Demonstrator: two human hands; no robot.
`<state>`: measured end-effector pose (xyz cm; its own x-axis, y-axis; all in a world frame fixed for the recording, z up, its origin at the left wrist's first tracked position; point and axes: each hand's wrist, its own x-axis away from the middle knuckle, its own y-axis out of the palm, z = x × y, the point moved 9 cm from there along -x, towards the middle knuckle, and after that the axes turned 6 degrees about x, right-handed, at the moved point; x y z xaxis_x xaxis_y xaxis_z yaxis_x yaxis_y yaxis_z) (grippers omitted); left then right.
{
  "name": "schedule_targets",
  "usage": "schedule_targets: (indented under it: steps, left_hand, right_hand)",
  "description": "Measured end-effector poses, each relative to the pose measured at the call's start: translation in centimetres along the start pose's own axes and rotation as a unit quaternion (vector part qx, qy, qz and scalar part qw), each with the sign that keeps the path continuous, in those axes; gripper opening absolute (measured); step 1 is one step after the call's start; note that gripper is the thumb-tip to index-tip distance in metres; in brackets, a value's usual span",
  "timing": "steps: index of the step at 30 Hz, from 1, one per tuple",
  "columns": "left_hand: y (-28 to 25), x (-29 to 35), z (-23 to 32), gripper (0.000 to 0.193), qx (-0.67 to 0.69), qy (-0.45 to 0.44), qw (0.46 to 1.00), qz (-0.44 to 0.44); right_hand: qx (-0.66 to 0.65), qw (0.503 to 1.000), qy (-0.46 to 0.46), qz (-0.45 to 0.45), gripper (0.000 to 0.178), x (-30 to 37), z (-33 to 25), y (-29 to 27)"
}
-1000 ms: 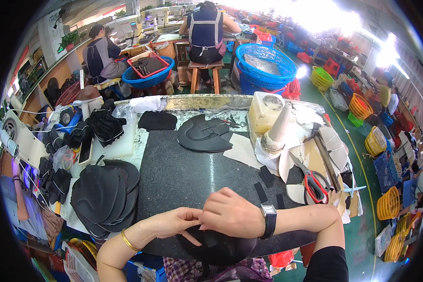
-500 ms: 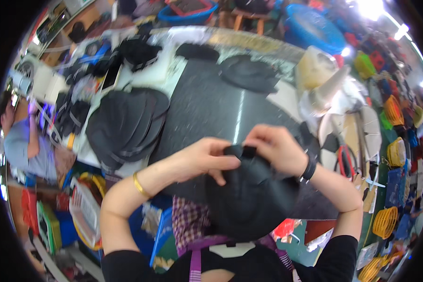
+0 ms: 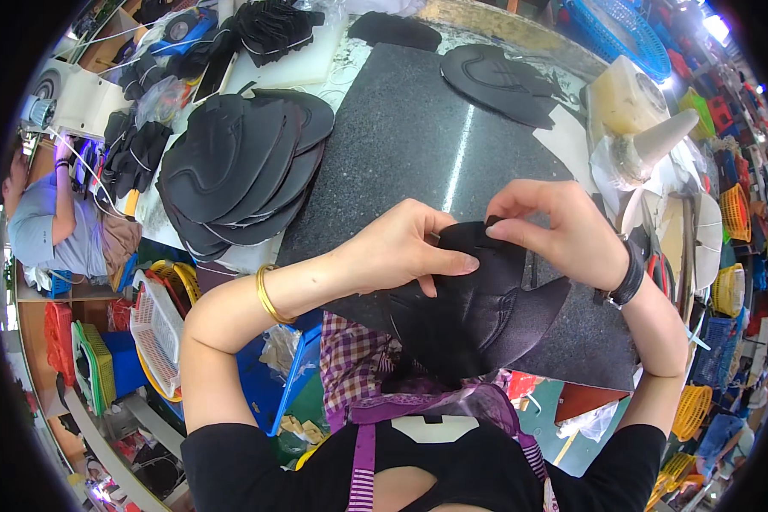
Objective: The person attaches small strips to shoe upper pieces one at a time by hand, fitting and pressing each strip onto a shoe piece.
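Fabric piece (image 3: 478, 316), black and moulded, is held over the near edge of the dark slab (image 3: 418, 128), low in the view at about 6 o'clock from the slab's centre. Its upper edge is pinched by both hands. Left hand (image 3: 397, 252): thumb laid flat on the piece, fingers curled under it. Right hand (image 3: 563, 230): thumb and forefinger pressed together on the rim at 12 o'clock of the piece. Long axis runs roughly 11 to 5 o'clock, the bulk hanging below both hands. Neither hand is clearly nearer. A stack of black pieces (image 3: 239, 166) lies at 10 o'clock, well apart.
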<state>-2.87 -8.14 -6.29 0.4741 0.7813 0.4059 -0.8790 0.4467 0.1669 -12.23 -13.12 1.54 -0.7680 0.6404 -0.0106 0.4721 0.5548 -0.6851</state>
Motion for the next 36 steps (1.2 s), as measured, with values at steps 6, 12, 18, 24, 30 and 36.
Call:
schedule_targets:
  steps: [6, 12, 18, 24, 30, 36]
  left_hand:
    - [0.6, 0.3, 0.5, 0.017, 0.021, -0.001, 0.999, -0.027]
    - [0.5, 0.6, 0.7, 0.018, 0.011, 0.017, 0.999, -0.028]
    - [1.3, 1.4, 0.6, 0.026, 0.021, -0.002, 0.998, -0.052]
    - [1.6, 1.4, 0.2, 0.026, 0.015, -0.010, 0.998, -0.068]
    - [1.0, 1.4, 0.6, 0.018, -0.002, -0.004, 0.999, -0.044]
    - [0.9, 1.4, 0.3, 0.018, -0.008, -0.018, 0.999, -0.039]
  right_hand:
    - [-0.009, 0.996, 0.064, -0.057, 0.016, -0.5, 0.7, 0.0]
    - [-0.028, 0.995, 0.059, -0.072, 0.016, -0.8, 0.2, 0.1]
    - [-0.030, 0.994, 0.064, -0.087, 0.016, -0.4, -0.2, 0.4]
    - [-0.030, 0.984, 0.116, -0.129, 0.014, -0.2, 0.4, 1.0]
    - [-0.014, 0.991, 0.075, -0.110, 0.018, -0.6, 0.2, 0.7]
    - [-0.035, 0.987, 0.096, -0.122, 0.018, -0.7, 0.8, 1.1]
